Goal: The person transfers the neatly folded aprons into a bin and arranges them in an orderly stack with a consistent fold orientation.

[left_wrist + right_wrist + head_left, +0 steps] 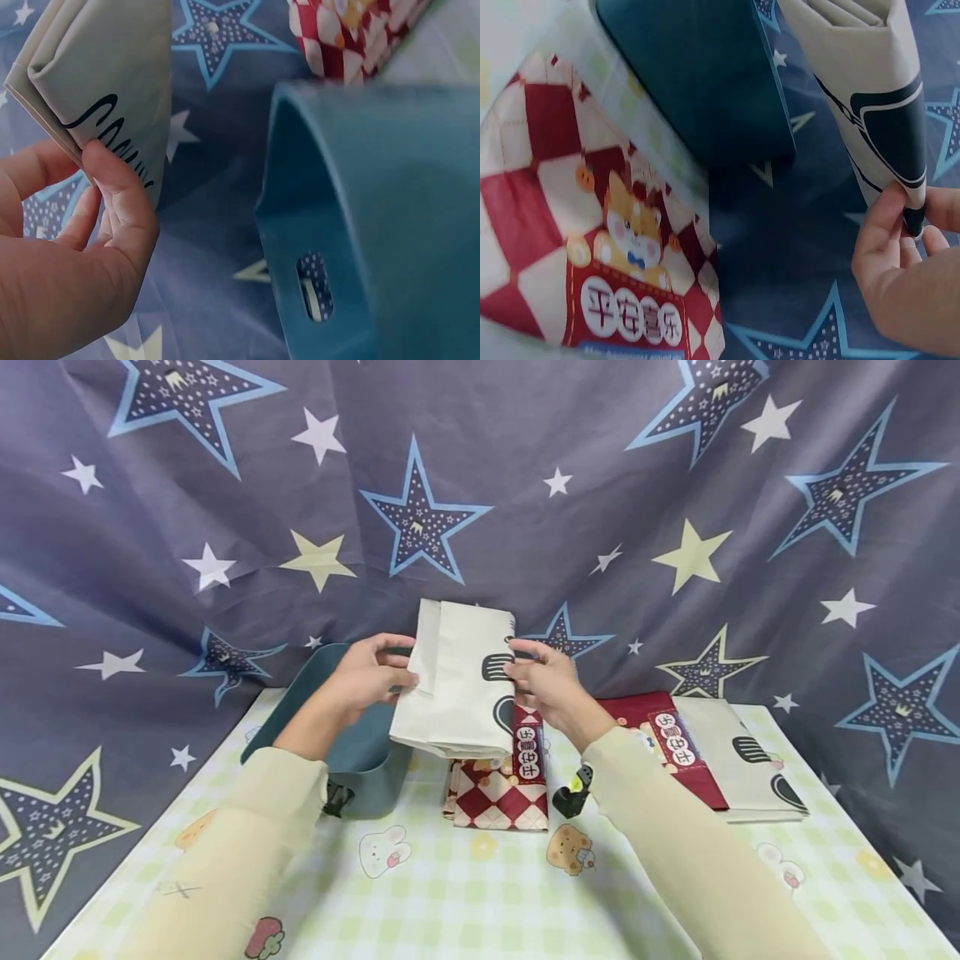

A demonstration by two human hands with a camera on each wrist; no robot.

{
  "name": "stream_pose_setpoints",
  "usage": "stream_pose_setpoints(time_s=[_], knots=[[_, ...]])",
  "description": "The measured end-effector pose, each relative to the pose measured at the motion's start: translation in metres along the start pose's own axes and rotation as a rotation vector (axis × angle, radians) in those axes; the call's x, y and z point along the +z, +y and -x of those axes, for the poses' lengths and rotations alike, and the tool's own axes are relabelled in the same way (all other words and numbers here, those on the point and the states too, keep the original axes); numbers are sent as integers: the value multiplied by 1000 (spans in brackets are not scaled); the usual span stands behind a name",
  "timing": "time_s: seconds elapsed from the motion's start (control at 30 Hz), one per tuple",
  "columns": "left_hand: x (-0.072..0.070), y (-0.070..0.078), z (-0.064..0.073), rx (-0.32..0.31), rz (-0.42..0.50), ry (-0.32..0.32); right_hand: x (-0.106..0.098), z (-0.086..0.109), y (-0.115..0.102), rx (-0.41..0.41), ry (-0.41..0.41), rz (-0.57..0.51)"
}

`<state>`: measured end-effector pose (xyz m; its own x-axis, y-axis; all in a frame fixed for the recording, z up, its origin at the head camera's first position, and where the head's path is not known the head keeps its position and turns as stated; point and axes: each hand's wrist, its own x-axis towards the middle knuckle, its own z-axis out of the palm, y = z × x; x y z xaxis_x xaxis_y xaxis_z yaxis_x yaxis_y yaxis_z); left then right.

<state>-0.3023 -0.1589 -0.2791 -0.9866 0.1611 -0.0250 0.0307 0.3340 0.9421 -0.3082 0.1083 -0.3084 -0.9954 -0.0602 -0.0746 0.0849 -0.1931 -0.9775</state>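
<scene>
Both hands hold a folded cream cloth (pixel 461 685) with black kitchen-utensil prints, raised above the table in the head view. My left hand (pixel 367 672) pinches its left edge between thumb and fingers; dark lettering shows on the cloth (pixel 112 82) in the left wrist view. On the opposite edge, my right hand (pixel 551 685) pinches beside the printed spatula. Below the cloth lies a folded red-and-cream checked cloth (pixel 498 806) with a cartoon dog, partly covered in the head view. A blue-green plastic bin (pixel 371 793) stands open-topped under the left forearm, with a slot in its wall.
To the right lie a folded dark red cloth (pixel 708 781) and another folded cream cloth (pixel 765 793) side by side, partly behind the right sleeve. A green checked tablecloth (pixel 450 893) covers the table. Directly behind hangs a dark star-patterned curtain (pixel 525 543).
</scene>
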Motion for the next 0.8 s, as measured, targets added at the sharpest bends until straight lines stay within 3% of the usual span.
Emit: stream_pose_setpoints(time_s=[0.43, 0.8], knots=[[-42, -6, 14, -12, -65, -11, 44, -4, 10, 4, 6, -39], [-77, -16, 23, -30, -90, -7, 74, -2, 18, 17, -53, -91]])
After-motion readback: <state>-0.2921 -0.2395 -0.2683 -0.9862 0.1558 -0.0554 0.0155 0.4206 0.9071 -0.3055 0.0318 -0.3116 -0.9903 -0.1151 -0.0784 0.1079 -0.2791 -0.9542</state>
